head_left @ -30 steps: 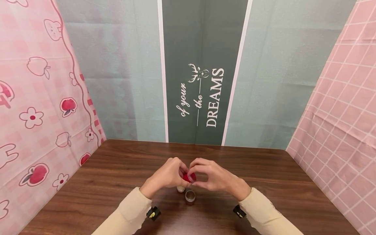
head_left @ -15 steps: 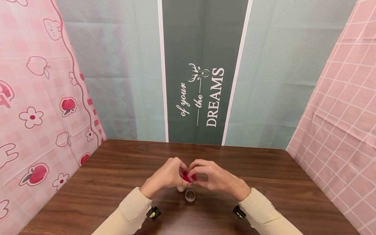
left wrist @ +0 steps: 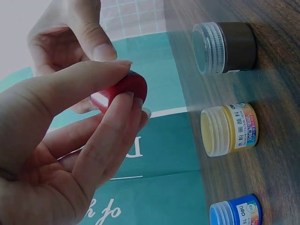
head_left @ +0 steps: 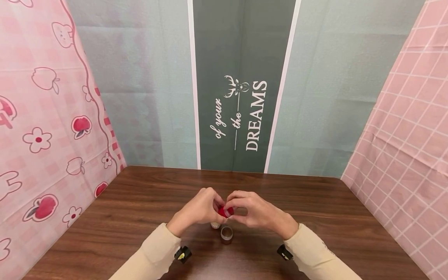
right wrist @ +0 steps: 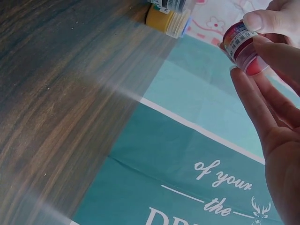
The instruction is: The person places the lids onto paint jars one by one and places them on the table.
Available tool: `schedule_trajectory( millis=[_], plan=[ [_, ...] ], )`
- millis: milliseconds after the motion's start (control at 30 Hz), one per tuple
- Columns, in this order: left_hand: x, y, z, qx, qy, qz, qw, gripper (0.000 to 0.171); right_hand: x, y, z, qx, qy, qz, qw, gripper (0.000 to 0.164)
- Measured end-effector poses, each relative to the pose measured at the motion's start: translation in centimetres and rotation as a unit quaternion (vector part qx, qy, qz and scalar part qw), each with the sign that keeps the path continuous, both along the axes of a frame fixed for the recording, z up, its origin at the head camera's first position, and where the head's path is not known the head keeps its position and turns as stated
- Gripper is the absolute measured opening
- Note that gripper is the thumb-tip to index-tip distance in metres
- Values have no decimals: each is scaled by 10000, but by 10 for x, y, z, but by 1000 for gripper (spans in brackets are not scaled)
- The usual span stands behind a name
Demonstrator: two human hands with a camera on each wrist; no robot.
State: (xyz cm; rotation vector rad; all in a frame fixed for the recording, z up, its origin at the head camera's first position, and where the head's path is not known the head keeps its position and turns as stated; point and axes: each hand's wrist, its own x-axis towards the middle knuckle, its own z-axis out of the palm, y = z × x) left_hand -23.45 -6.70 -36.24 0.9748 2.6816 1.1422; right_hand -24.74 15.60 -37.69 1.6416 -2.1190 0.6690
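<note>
Both hands meet over a small red paint jar (head_left: 225, 211), which is held tilted above the table. My left hand (head_left: 199, 206) grips its red body between thumb and fingers. From the other side, my right hand (head_left: 253, 210) pinches the jar at its clear lid (right wrist: 258, 66), with curled fingers. A printed label (right wrist: 239, 38) on the red jar shows in the right wrist view. Just below the hands stand a dark brown paint jar (head_left: 226, 235) and a yellow paint jar (left wrist: 241, 129), partly hidden by the left hand in the head view.
A blue paint jar (left wrist: 246, 211) stands beyond the yellow one in the left wrist view. All rest on a dark wooden table (head_left: 297, 217). A green printed cloth (head_left: 241, 46) hangs behind, with pink cloths (head_left: 45, 116) at both sides.
The right hand's fingers have shifted slightly at the lid end of the red jar. The left hand and the standing jars keep their places.
</note>
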Motion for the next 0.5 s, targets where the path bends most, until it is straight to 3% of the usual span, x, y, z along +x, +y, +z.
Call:
schedule_trajectory(
  millis=[500],
  plan=[
    [0,3,0,-90,-43,57,9999,13,3,-1,3,264,116,-226,9993,27]
  ],
)
